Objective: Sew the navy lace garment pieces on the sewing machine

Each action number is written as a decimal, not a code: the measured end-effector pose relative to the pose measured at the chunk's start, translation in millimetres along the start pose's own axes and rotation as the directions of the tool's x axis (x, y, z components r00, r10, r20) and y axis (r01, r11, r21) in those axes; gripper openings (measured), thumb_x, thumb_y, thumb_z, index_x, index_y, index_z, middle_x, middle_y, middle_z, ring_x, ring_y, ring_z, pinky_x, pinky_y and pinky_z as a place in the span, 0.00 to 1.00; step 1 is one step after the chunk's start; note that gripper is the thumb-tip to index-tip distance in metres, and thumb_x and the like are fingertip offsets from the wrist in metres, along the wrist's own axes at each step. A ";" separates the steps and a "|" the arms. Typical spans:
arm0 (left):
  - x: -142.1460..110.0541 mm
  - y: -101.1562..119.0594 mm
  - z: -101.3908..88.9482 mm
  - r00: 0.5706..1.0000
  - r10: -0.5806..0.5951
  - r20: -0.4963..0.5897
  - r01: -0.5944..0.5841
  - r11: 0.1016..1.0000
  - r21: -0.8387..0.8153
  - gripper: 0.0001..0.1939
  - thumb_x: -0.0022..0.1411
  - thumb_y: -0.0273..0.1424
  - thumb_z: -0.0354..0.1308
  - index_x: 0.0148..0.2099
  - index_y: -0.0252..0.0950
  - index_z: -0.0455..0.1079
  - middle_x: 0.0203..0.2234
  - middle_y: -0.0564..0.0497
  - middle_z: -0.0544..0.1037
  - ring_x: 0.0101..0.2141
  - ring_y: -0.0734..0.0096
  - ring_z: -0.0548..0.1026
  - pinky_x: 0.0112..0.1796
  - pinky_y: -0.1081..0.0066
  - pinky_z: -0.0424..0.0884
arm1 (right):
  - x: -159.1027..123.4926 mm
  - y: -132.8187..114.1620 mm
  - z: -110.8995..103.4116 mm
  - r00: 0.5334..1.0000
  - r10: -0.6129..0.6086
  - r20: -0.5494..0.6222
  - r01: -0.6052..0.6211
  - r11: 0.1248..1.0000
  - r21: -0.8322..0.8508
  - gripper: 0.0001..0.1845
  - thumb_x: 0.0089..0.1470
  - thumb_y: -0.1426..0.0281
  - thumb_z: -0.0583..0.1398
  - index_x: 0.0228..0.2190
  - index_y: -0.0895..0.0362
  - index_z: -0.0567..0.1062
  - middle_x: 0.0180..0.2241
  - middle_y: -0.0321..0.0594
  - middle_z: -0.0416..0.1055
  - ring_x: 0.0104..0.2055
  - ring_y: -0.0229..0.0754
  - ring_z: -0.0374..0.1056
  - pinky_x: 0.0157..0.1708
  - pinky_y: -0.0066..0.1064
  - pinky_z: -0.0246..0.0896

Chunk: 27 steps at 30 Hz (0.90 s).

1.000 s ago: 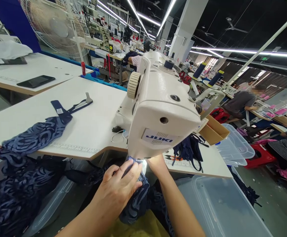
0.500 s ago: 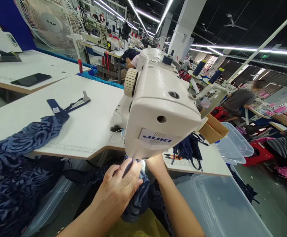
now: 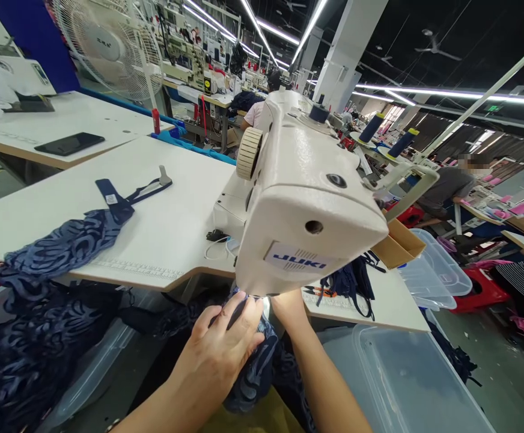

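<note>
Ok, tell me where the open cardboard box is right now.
In the head view, the cardboard box is on the right side, just right of the sewing machine, between the dark straps and clear plastic containers.

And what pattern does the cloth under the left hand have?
The cloth has light-blue curving bands on navy, clearest in the head view.

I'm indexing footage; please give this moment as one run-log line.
left hand: on blue patterned fabric | right hand: partly hidden by sewing machine | similar garment: draped over table edge
</note>
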<state>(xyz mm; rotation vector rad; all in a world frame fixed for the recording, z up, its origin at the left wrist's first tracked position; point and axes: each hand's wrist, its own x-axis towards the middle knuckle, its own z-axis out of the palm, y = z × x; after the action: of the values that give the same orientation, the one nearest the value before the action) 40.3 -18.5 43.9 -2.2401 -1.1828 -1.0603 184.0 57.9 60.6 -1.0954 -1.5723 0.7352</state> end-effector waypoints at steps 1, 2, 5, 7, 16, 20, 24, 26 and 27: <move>-0.7 -0.2 0.0 1.000 -0.010 0.003 0.010 1.000 0.001 0.16 0.69 0.36 0.50 0.55 0.37 0.68 0.49 0.59 0.78 0.48 0.66 0.73 0.45 0.61 0.58 | -0.2 0.5 0.2 1.000 0.002 -0.002 -0.002 1.000 -0.004 0.19 0.49 0.71 0.56 0.43 0.56 0.77 0.35 0.42 0.79 0.40 0.47 0.73 0.43 0.36 0.68; -1.1 -0.4 -0.3 1.000 -0.024 0.004 0.024 1.000 0.001 0.16 0.69 0.36 0.50 0.55 0.38 0.68 0.49 0.59 0.77 0.47 0.66 0.73 0.45 0.61 0.59 | -0.4 0.8 0.5 1.000 0.010 -0.003 -0.010 1.000 -0.015 0.18 0.49 0.71 0.56 0.42 0.56 0.77 0.33 0.42 0.79 0.39 0.47 0.73 0.42 0.36 0.69; -0.8 -1.1 -1.7 0.998 -0.054 -0.023 0.053 0.998 -0.015 0.16 0.71 0.36 0.47 0.54 0.40 0.69 0.48 0.59 0.78 0.46 0.67 0.75 0.45 0.61 0.59 | -0.2 1.0 2.7 0.999 0.033 -0.009 -0.034 0.998 -0.054 0.13 0.50 0.72 0.56 0.36 0.56 0.78 0.28 0.39 0.77 0.36 0.45 0.71 0.37 0.34 0.68; 0.3 -1.9 -2.5 0.997 -0.064 -0.038 0.063 0.997 -0.033 0.15 0.71 0.36 0.46 0.54 0.42 0.70 0.47 0.59 0.79 0.46 0.66 0.75 0.45 0.61 0.59 | 0.2 1.0 4.3 0.999 0.015 -0.045 -0.019 0.997 -0.079 0.11 0.52 0.72 0.55 0.34 0.55 0.77 0.29 0.39 0.76 0.35 0.44 0.70 0.36 0.33 0.67; -4.7 -9.1 4.1 0.999 -0.034 -0.031 0.031 0.995 -0.091 0.17 0.70 0.36 0.48 0.58 0.46 0.66 0.50 0.59 0.77 0.49 0.61 0.74 0.46 0.58 0.57 | -49.7 -12.3 -14.3 0.992 0.126 0.028 -0.121 0.983 -0.137 0.13 0.64 0.64 0.49 0.32 0.54 0.67 0.27 0.33 0.65 0.30 0.37 0.61 0.32 0.28 0.56; -11.3 -11.1 5.6 0.994 0.064 0.086 -0.059 0.997 -0.054 0.19 0.71 0.35 0.41 0.56 0.40 0.69 0.53 0.54 0.74 0.53 0.55 0.70 0.47 0.54 0.58 | -83.1 -21.3 -22.4 0.951 0.239 0.198 -0.225 0.970 -0.089 0.15 0.60 0.57 0.56 0.29 0.55 0.65 0.25 0.30 0.61 0.28 0.34 0.55 0.27 0.25 0.48; -14.3 -12.3 8.6 0.979 0.138 0.149 -0.135 0.990 -0.031 0.23 0.71 0.33 0.37 0.61 0.37 0.64 0.57 0.49 0.70 0.57 0.51 0.64 0.51 0.51 0.57 | -87.5 -16.8 -22.8 0.942 0.237 0.236 -0.249 0.968 0.022 0.14 0.60 0.58 0.56 0.32 0.56 0.69 0.27 0.30 0.63 0.30 0.33 0.56 0.31 0.23 0.52; -13.8 -15.3 10.8 0.974 0.186 0.131 -0.184 0.983 -0.024 0.24 0.70 0.34 0.42 0.66 0.39 0.55 0.58 0.49 0.69 0.57 0.50 0.64 0.52 0.52 0.57 | -84.0 -10.8 -21.6 0.946 0.221 0.236 -0.244 0.967 0.072 0.14 0.60 0.58 0.56 0.33 0.57 0.71 0.28 0.31 0.63 0.31 0.33 0.58 0.33 0.24 0.54; -13.2 -17.8 11.9 0.969 0.216 0.121 -0.215 0.976 -0.015 0.26 0.69 0.33 0.44 0.67 0.41 0.52 0.58 0.49 0.70 0.57 0.50 0.64 0.51 0.52 0.57 | -82.5 -7.6 -21.0 0.951 0.213 0.226 -0.240 0.966 0.098 0.15 0.60 0.58 0.56 0.33 0.57 0.72 0.28 0.32 0.64 0.31 0.34 0.58 0.34 0.24 0.55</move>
<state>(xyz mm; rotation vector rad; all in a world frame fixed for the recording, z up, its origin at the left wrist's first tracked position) 26.1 -7.8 26.0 -2.3995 -0.9563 -0.8507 205.8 -22.1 40.1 -1.1461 -1.5688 1.1243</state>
